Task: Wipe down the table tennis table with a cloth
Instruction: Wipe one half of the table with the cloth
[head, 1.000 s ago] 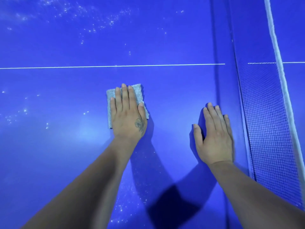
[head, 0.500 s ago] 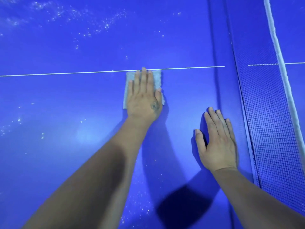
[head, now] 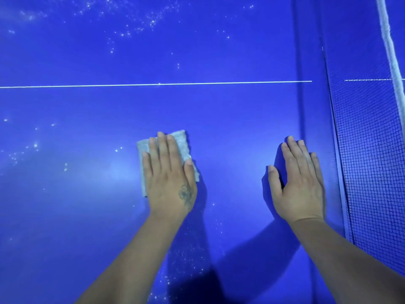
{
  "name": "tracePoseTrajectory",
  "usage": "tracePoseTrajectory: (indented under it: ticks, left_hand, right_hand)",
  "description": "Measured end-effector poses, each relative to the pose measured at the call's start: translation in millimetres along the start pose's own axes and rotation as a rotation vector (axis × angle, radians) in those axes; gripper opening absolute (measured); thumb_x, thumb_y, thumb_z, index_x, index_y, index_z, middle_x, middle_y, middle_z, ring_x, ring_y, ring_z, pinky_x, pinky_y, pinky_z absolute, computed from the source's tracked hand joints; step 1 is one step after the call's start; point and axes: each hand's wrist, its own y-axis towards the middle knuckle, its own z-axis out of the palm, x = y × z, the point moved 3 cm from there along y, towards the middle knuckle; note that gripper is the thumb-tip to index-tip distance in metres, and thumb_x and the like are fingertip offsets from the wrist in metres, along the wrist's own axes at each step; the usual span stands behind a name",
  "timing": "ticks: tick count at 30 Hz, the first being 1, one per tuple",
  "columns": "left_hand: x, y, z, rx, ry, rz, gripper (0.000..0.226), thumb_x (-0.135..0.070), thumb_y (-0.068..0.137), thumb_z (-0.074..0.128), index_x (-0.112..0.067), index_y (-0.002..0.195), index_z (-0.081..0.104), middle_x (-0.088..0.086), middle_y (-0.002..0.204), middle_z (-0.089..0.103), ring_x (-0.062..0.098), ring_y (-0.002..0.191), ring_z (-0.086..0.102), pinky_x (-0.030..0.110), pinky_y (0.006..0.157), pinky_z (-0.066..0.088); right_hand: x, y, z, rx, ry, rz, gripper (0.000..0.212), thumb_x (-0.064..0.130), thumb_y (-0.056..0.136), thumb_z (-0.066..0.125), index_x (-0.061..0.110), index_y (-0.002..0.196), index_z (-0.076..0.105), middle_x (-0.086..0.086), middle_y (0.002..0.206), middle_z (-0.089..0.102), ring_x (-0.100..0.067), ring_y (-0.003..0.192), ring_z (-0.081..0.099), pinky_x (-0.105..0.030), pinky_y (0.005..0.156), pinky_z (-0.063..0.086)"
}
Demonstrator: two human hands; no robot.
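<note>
The small pale grey rectangular folded cloth [head: 182, 143] is lying flat on the glossy blue table tennis table [head: 87, 119], its long axis running away from the person toward the thin white centre line [head: 153, 84], slightly tilted. The cloth is looking fuzzy and crumpled at its far corners, well short of the centre line. The left hand [head: 169, 183], marked with a dark tattoo near the thumb, is pressing down on the cloth with straight, spread fingers, covering most of it and gripping nothing. White specks [head: 131, 27] are dotting the table beyond the centre line. The right hand [head: 300, 185] is resting flat and empty on bare table, fingers extended, well apart from the cloth, just beside the dark mesh net [head: 368, 172] with its white top band [head: 392, 51].
</note>
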Motion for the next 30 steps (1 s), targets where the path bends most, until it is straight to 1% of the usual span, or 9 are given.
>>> tracePoseTrajectory:
  ticks: [5,8,10,14,17,20,23,27,30]
  left_hand:
    - [-54.9,-4.7,8.1,-0.001,-0.042,0.157,0.068,-0.041,0.114,0.023,-0.004,0.170,0.014,0.014,0.180,0.006,0.031,0.167,0.000,0.053,0.134,0.009]
    - [-82.9,20.7,11.2,0.002,-0.087,0.275,0.067,-0.041,0.114,0.021,-0.006,0.171,0.016,0.011,0.180,0.011,0.029,0.167,0.002,0.052,0.134,0.010]
    - [-89.4,51.0,10.0,0.008,-0.107,0.313,0.068,-0.043,0.112,0.016,-0.008,0.171,0.019,0.009,0.179,0.015,0.028,0.167,0.007,0.050,0.134,0.009]
    - [-55.7,110.4,2.9,0.055,-0.106,0.217,0.072,-0.043,0.107,0.004,-0.015,0.172,0.016,0.004,0.180,0.014,0.026,0.167,0.008,0.045,0.134,0.008]
    - [-8.6,118.7,1.8,0.027,-0.095,0.174,0.067,-0.039,0.109,0.010,-0.015,0.172,0.016,0.006,0.180,0.013,0.028,0.167,0.009,0.047,0.134,0.013]
    - [28.5,88.3,-1.2,-0.038,-0.094,0.112,0.064,-0.037,0.113,0.014,-0.012,0.171,0.018,0.009,0.180,0.015,0.028,0.167,0.009,0.048,0.134,0.014]
    - [42.4,43.0,-5.5,-0.025,-0.096,0.058,0.063,-0.037,0.114,0.012,-0.012,0.172,0.015,0.008,0.180,0.011,0.026,0.167,0.003,0.049,0.135,0.007]
    - [35.9,-20.9,-4.7,0.012,-0.066,0.062,0.062,-0.036,0.115,0.013,-0.010,0.172,0.012,0.009,0.181,0.006,0.026,0.167,-0.002,0.052,0.135,0.006]
    - [9.6,-61.2,-1.5,0.049,-0.071,0.094,0.063,-0.035,0.115,0.013,-0.010,0.172,0.009,0.008,0.181,0.002,0.025,0.167,-0.007,0.051,0.135,0.005]
  right_hand:
    - [-0.2,0.4,1.0,-0.001,-0.001,-0.004,0.063,0.040,0.108,0.043,0.008,0.161,0.041,0.000,0.174,0.028,-0.019,0.163,0.019,-0.053,0.132,0.018]
    - [-0.6,0.1,1.4,-0.013,0.001,-0.009,0.062,0.040,0.107,0.044,0.008,0.161,0.042,-0.001,0.174,0.029,-0.020,0.163,0.021,-0.053,0.131,0.019]
    - [-1.0,0.3,1.7,-0.016,0.002,-0.010,0.062,0.039,0.107,0.044,0.008,0.161,0.042,-0.001,0.174,0.030,-0.019,0.163,0.021,-0.053,0.131,0.019]
    - [-1.0,-0.2,1.9,-0.015,0.004,-0.006,0.062,0.040,0.107,0.044,0.009,0.161,0.041,0.001,0.174,0.029,-0.018,0.163,0.019,-0.052,0.132,0.018]
    - [-1.3,-0.4,1.7,-0.012,0.004,0.001,0.062,0.041,0.108,0.043,0.010,0.162,0.040,0.002,0.174,0.028,-0.017,0.164,0.018,-0.051,0.132,0.017]
    - [-1.2,-0.4,2.0,-0.008,0.005,0.005,0.062,0.041,0.108,0.043,0.010,0.162,0.040,0.002,0.174,0.028,-0.016,0.164,0.018,-0.051,0.132,0.016]
    - [-0.2,-0.9,1.0,-0.009,0.011,0.005,0.062,0.042,0.108,0.042,0.009,0.161,0.041,0.001,0.174,0.029,-0.017,0.163,0.018,-0.050,0.132,0.016]
    - [0.8,-0.9,-0.6,0.001,-0.004,0.001,0.063,0.043,0.109,0.040,0.009,0.162,0.039,0.001,0.175,0.027,-0.017,0.164,0.017,-0.049,0.133,0.014]
    - [1.9,-2.2,-0.3,-0.002,-0.014,0.005,0.063,0.044,0.110,0.038,0.009,0.163,0.038,0.001,0.175,0.026,-0.017,0.164,0.016,-0.049,0.133,0.013]
